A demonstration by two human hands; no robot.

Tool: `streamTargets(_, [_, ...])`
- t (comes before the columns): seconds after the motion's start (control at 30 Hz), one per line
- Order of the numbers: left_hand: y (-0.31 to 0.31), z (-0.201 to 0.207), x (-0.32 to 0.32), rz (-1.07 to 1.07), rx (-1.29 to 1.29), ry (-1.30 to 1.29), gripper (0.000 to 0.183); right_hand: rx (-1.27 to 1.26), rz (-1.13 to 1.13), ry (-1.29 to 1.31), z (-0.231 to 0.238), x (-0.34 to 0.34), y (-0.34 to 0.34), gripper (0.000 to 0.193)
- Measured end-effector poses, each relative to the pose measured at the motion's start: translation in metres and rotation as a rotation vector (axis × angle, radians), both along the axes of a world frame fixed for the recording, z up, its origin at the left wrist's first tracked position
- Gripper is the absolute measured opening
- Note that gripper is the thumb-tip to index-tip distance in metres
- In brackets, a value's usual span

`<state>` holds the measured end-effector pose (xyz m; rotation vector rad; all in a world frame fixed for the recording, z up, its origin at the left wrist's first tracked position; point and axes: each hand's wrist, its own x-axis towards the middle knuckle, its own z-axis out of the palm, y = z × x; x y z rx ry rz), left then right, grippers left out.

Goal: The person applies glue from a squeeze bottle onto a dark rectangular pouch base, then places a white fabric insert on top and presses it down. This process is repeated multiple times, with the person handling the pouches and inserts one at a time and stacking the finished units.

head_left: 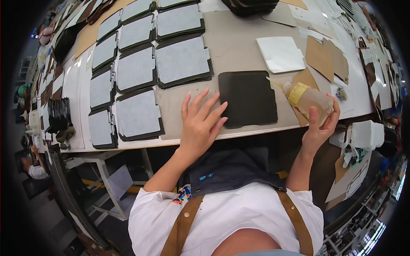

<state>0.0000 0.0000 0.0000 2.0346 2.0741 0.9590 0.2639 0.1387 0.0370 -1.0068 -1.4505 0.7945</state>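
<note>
In front of me on the table lies a black flat panel [248,99] with small notches along its edges. My left hand [200,119] rests with fingers spread, its fingertips at the panel's left edge. My right hand [321,124] is wrapped round a translucent squeeze bottle [314,102] with a yellow label. The bottle is tipped over, and its thin pointed nozzle [274,82] reaches the panel's upper right corner. Left of my left hand, several stacks of black panels topped with pale grey sheets [136,113] stand in rows.
A white pad of sheets [280,54] lies beyond the panel, with brown card pieces [320,58] to its right. A pile of black pieces [250,6] stands at the far edge. White plastic containers [367,134] sit off the table's right front edge. Other people are at the far left.
</note>
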Motion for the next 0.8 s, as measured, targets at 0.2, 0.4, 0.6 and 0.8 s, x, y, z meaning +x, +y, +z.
streamTargets(0.2, [0.0, 0.0, -0.002, 0.001, 0.004, 0.002, 0.037, 0.007, -0.005, -0.006, 0.0, -0.003, 0.0, 0.057])
streamTargets(0.4, [0.001, 0.0, -0.001, 0.001, 0.0, 0.0, 0.035, 0.011, 0.0, -0.013, 0.0, -0.003, 0.0, 0.056])
streamTargets(0.6, [0.001, 0.0, -0.001, 0.004, -0.002, 0.001, 0.035, 0.009, 0.007, -0.005, 0.0, -0.004, -0.002, 0.057])
streamTargets(0.8, [0.001, 0.0, -0.001, 0.011, -0.003, -0.007, 0.034, 0.027, 0.04, -0.033, -0.001, -0.011, -0.005, 0.057])
